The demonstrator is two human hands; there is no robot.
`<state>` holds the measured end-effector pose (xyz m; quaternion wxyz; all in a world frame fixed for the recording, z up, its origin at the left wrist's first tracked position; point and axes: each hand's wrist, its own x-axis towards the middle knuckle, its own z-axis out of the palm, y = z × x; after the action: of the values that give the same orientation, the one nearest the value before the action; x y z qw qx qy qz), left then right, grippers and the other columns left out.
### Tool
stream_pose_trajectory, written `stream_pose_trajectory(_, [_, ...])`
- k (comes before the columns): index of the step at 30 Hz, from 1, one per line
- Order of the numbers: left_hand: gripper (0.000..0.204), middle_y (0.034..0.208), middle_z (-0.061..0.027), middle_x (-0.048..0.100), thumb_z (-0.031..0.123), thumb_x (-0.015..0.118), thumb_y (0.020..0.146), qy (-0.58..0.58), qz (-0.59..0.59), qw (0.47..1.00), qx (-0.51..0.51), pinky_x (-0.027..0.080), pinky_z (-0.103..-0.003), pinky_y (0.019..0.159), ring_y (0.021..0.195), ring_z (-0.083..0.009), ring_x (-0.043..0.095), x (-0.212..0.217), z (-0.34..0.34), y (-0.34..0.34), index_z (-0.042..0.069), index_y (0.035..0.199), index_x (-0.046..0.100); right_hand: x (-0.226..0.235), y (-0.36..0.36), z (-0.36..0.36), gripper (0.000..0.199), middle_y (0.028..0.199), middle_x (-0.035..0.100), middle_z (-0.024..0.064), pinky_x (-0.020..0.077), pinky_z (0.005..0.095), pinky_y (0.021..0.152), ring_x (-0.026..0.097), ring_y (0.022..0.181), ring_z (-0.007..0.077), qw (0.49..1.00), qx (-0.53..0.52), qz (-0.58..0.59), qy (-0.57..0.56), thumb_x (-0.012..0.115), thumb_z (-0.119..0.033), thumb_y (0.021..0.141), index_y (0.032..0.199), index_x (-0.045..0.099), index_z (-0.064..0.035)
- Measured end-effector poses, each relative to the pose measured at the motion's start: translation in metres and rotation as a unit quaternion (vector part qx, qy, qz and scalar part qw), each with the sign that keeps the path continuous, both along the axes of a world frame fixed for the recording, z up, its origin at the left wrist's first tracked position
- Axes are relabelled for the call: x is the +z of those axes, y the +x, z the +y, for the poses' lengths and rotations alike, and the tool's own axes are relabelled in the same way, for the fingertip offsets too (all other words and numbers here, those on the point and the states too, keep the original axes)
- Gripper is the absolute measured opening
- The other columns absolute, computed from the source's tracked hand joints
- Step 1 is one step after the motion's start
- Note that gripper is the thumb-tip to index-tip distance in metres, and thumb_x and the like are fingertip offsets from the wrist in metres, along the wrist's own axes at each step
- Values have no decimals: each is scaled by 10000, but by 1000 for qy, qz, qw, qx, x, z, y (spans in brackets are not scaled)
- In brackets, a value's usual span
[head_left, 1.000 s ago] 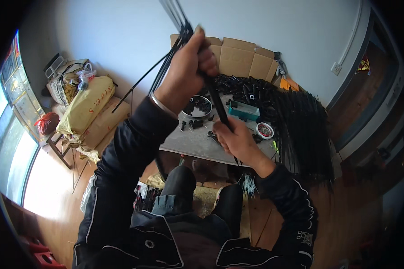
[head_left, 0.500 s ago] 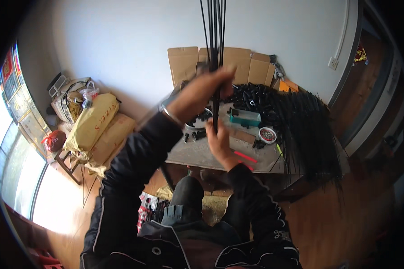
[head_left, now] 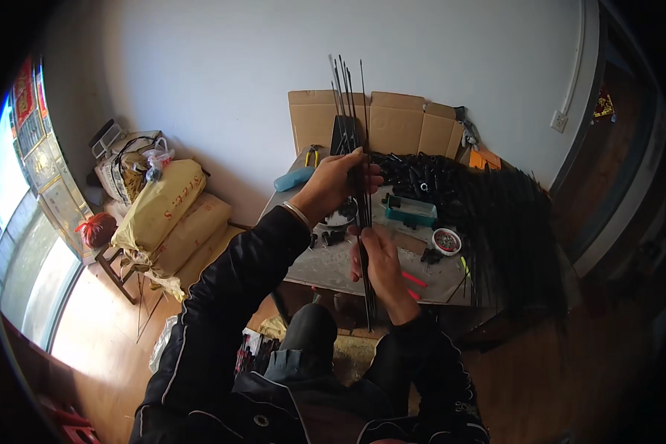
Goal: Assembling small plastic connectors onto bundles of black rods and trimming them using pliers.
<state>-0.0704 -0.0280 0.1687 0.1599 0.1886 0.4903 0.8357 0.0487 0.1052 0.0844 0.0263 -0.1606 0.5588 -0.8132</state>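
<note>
A bundle of long, thin black rods (head_left: 365,208) stands nearly upright in front of me, above the table's front part. Its upper ends fan apart, and its lower ends hang below the tabletop's front edge. Around the upper middle of the bundle my left hand (head_left: 331,182) is closed, thumb up. Lower down, my right hand (head_left: 384,268) has its fingers curled round the same rods. Behind the hands, a bowl of small parts (head_left: 340,220) is partly hidden, with several small black pieces (head_left: 331,238) beside it.
On the table (head_left: 314,265) lie a teal box (head_left: 409,215), a white bowl (head_left: 446,241), red strips (head_left: 414,280), a heap of black parts (head_left: 411,174) and a large pile of black rods (head_left: 510,237). Pliers (head_left: 312,155) and cardboard (head_left: 396,122) are behind. Yellow sacks (head_left: 166,203) stand left.
The rods have come down, so their top ends now show and their lower ends reach below my right hand. Both hands are lower in the picture, and the view has shifted slightly.
</note>
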Motion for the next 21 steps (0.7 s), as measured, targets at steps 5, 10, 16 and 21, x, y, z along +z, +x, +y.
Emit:
stream_pose_trajectory(5, [396,1086,-173,619,343,447,1013,12,-63,998,-9,544,-437,824,958,-305,647,5,15,11,-14,1176,496,3,20,9,350,685,542,28,426,270,457,500,492,113,995,-58,33,68,470,-307,1012,1169,560,-8])
stream_pose_trajectory(10, [406,1108,-176,620,347,415,1024,-15,-2,1000,-1,547,-426,818,965,-308,654,4,29,21,-8,1209,484,2,25,19,309,687,543,25,412,249,437,489,481,96,994,-100,27,42,514,-283,996,1121,584,-10])
stream_pose_trajectory(16, [421,1113,-173,622,352,410,1024,-31,14,998,-52,561,-401,809,947,-313,665,0,47,31,1,1251,463,16,31,42,252,646,527,17,388,225,427,471,466,73,983,-163,54,67,572,-292,967,924,556,-44])
stream_pose_trajectory(21, [391,1038,-154,637,369,462,1005,35,-27,999,23,579,-394,747,875,-277,675,-2,62,40,9,1154,494,23,38,41,253,673,541,21,379,232,429,479,477,79,982,-152,44,105,541,-287,983,983,554,-34])
